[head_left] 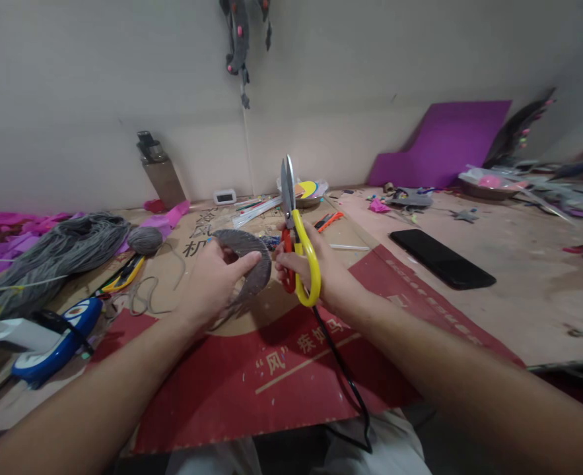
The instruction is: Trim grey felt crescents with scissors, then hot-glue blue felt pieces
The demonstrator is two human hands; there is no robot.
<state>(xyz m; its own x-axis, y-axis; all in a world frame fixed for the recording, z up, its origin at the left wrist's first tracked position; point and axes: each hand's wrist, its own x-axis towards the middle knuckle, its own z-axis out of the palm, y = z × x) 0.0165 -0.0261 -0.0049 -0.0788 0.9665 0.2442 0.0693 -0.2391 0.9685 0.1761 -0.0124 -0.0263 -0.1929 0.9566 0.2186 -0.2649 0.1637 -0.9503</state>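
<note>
left grip (212, 277) clamped on grey crescent (260, 264), partly covering it; right grip (315, 257) clamped on scissors (298, 224).

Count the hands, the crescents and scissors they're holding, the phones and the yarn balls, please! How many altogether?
Hands: 2, left hand and right hand
Held crescents: 1, the grey crescent
Held scissors: 1, the yellow-and-red scissors
Phones: 1, the black phone
Yarn balls: 1, the grey ball
Total: 6
</note>
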